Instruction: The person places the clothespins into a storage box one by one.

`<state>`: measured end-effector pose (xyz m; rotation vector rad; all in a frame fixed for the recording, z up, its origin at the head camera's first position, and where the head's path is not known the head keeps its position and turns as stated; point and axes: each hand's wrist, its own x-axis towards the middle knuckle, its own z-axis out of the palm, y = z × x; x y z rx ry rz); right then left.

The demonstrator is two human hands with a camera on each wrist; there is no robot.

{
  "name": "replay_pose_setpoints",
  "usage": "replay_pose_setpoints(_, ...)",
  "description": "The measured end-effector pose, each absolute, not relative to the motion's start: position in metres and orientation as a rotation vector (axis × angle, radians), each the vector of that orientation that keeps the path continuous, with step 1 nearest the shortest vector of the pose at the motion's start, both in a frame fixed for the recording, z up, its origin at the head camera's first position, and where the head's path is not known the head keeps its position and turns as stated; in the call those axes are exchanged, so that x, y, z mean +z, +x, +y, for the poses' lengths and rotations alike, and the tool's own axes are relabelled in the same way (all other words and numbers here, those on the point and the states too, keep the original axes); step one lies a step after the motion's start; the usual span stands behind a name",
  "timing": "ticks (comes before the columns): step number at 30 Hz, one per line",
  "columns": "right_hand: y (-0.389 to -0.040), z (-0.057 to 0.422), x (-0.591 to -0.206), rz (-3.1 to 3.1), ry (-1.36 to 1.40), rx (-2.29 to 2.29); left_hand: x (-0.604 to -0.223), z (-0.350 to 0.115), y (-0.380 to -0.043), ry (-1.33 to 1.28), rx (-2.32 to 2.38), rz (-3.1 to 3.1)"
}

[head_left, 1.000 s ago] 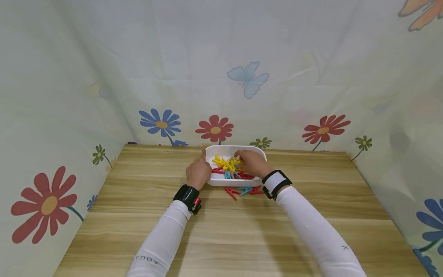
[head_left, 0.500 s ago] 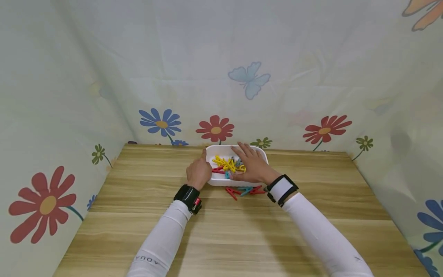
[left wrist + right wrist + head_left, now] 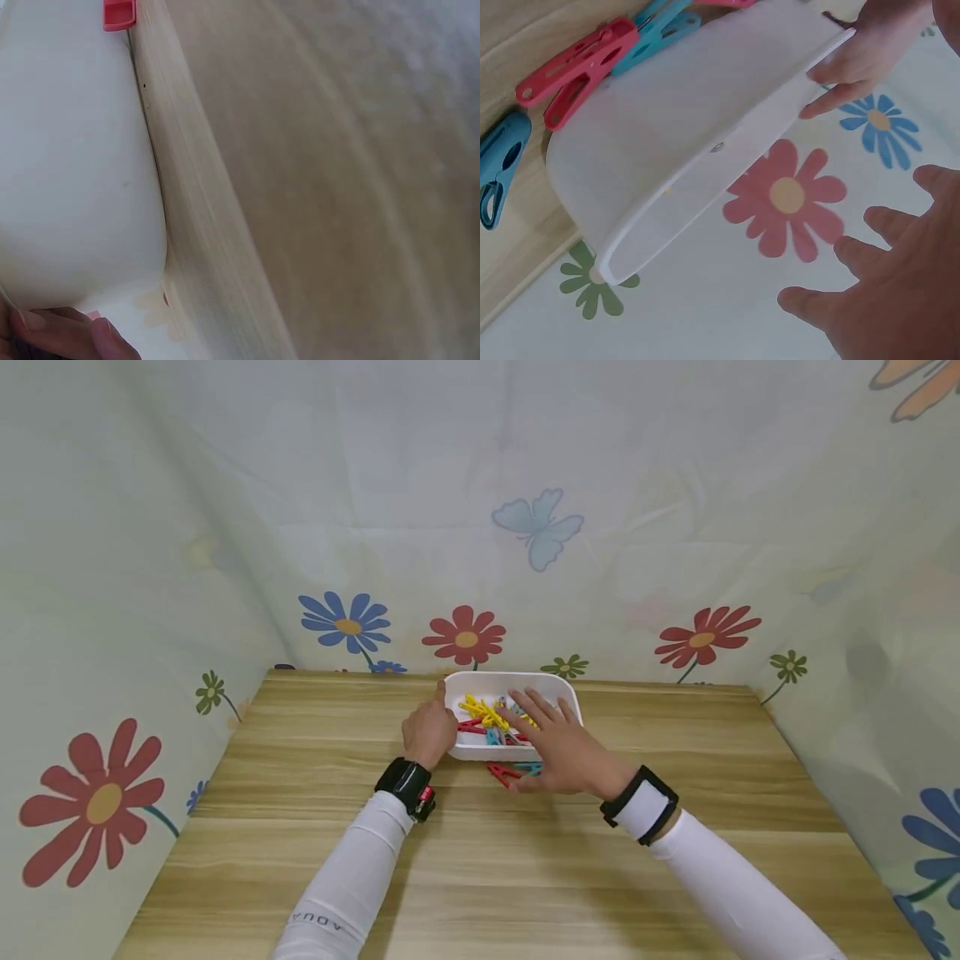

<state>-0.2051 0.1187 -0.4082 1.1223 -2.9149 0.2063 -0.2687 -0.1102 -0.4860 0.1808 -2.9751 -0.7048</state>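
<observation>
A white plastic box (image 3: 480,754) stands near the table's back edge. Inside lie a heap of yellow clothespins (image 3: 483,712), red clothespins (image 3: 471,727) and some bluish ones. My left hand (image 3: 430,735) grips the box's left end at the rim; in the left wrist view its fingers (image 3: 64,334) show against the outer wall. My right hand (image 3: 570,756) hovers over the box's front right rim, fingers spread, with nothing held. Just outside the front wall lie a red clothespin (image 3: 577,71) and a light blue one (image 3: 660,30). My right hand partly hides these in the head view.
A darker blue clothespin (image 3: 504,169) lies on the table in the right wrist view. The wood-grain table (image 3: 450,877) extends toward me. A flower-printed cloth (image 3: 390,527) rises behind the box and along both sides.
My right hand has come up out of the clothespins in the box, its fingers spreading, and moved toward me and right over the front rim. My left hand has stayed at the box's left end.
</observation>
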Motion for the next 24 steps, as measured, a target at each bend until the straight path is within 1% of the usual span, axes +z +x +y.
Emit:
replay_pose_setpoints(6,-0.178,0.119,-0.412,-2.908,1.278,0.116,-0.487,-0.11,-0.268,0.184,-0.715,-2.957)
replay_pose_setpoints(11,-0.158,0.12,-0.424,-2.944,1.402,0.101,-0.488,-0.111,-0.269,0.186,-0.708,-2.965)
replay_pose_setpoints(14,-0.152,0.121,-0.434,-2.951,1.442,0.065,-0.488,-0.111,-0.27,0.185,-0.699,-2.97)
replay_pose_setpoints(19,-0.149,0.126,-0.455,-2.985,1.447,0.07,-0.489,-0.112,-0.271,0.182,-0.691,-2.975)
replay_pose_setpoints(24,-0.151,0.133,-0.471,-3.007,1.362,0.101,-0.49,-0.112,-0.27,0.178,-0.698,-2.979)
